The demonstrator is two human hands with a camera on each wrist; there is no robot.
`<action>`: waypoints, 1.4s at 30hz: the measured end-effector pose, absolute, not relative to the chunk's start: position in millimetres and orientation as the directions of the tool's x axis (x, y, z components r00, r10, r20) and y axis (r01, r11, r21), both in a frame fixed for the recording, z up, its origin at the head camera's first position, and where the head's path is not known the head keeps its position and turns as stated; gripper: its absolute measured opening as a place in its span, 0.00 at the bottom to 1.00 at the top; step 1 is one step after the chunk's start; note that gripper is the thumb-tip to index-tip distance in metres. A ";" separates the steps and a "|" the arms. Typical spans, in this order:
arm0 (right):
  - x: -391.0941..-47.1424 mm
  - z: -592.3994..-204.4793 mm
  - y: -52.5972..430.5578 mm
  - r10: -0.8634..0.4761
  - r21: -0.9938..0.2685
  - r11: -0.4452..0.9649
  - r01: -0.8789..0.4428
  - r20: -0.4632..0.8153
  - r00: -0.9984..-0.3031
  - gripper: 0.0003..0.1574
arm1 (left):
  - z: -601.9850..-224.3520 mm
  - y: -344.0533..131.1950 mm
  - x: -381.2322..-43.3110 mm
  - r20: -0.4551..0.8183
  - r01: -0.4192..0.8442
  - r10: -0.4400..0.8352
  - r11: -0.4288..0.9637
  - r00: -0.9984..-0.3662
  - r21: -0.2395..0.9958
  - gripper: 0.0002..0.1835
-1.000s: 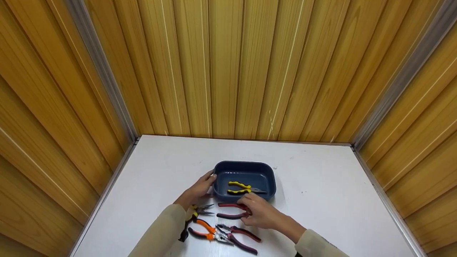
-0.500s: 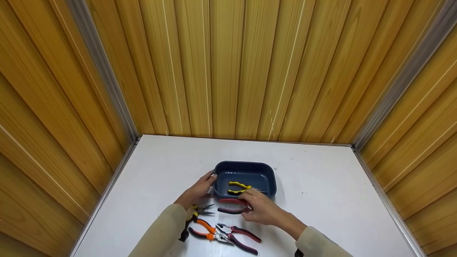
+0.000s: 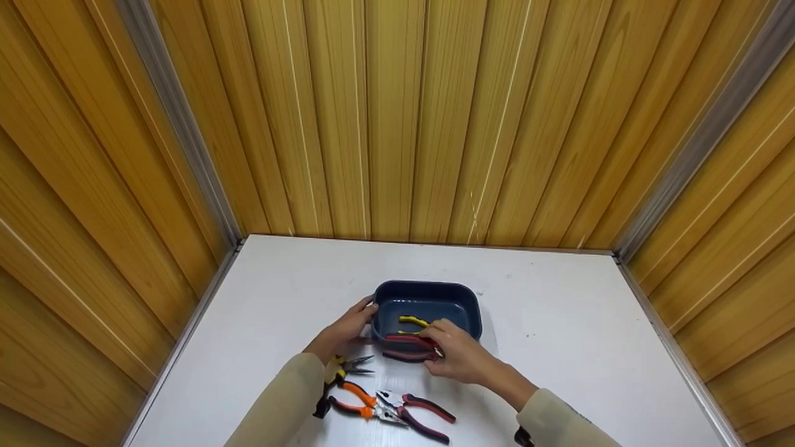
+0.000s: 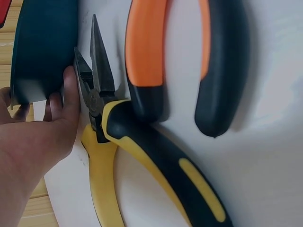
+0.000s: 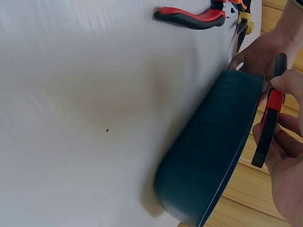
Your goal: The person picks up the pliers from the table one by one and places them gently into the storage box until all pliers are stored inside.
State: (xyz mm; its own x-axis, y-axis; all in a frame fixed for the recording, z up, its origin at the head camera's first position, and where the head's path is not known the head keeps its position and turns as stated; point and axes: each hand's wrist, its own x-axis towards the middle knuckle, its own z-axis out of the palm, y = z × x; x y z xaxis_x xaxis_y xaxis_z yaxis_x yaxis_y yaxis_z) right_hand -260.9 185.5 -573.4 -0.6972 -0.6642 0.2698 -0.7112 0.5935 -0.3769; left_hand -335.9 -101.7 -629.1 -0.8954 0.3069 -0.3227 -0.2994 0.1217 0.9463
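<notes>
A dark blue rectangular bin (image 3: pixel 450 308) sits on the table. My left hand (image 3: pixel 349 325) grips its left side, thumb at the rim; in the left wrist view its fingers lie against the bin's outer wall. My right hand (image 3: pixel 463 352) pinches red-and-black pliers (image 3: pixel 407 356) near their head, handles pointing left, over the bin's front rim. The right wrist view has these pliers (image 5: pixel 272 111) edge-on, just above the rim. Inside the bin lie yellow-and-black pliers (image 3: pixel 413 320), their jaws now hidden behind my right hand.
In front of the bin lie yellow-and-black long-nose pliers (image 4: pixel 158 146), orange-and-black pliers (image 3: pixel 358 392) and a second red-and-black pair (image 3: pixel 430 406), close together on the white table (image 3: pixel 559 310). Wood-patterned walls (image 3: pixel 397 124) rise behind and at both sides.
My right hand has lifted the red-and-black pliers away from the table in front and brought them up and forward over the bin's front edge. My left hand stays on the bin.
</notes>
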 end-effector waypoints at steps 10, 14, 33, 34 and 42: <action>-266.4 -569.3 188.6 -0.660 -0.349 0.598 -0.721 0.296 -0.690 0.29 | -628.1 -102.1 -335.1 -0.350 -0.337 0.305 0.095 -0.886 0.937 0.33; -268.3 -567.6 190.1 -0.635 -0.379 0.636 -0.673 0.239 -0.735 0.29 | -628.8 -102.1 -334.9 -0.331 -0.315 0.320 0.102 -0.888 0.944 0.33; -286.8 -567.5 193.2 -0.601 -0.358 0.660 -0.660 0.275 -0.750 0.28 | -629.7 -102.4 -334.0 -0.314 -0.301 0.319 0.091 -0.894 0.949 0.33; -287.3 -567.5 193.6 -0.598 -0.358 0.664 -0.656 0.272 -0.754 0.28 | -629.3 -102.3 -333.6 -0.312 -0.299 0.318 0.090 -0.895 0.950 0.34; -289.8 -569.8 197.6 -0.568 -0.388 0.690 -0.611 0.233 -0.790 0.29 | -628.4 -102.0 -331.9 -0.313 -0.295 0.315 0.105 -0.896 0.950 0.34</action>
State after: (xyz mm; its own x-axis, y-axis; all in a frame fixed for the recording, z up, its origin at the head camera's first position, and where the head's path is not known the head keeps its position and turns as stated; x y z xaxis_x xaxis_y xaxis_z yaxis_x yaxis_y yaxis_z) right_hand -289.8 197.6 -569.8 -0.7895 -0.5677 0.2332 -0.6108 0.6903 -0.3877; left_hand -331.9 -102.0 -628.4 -0.8959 0.3152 -0.3130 -0.2948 0.1051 0.9498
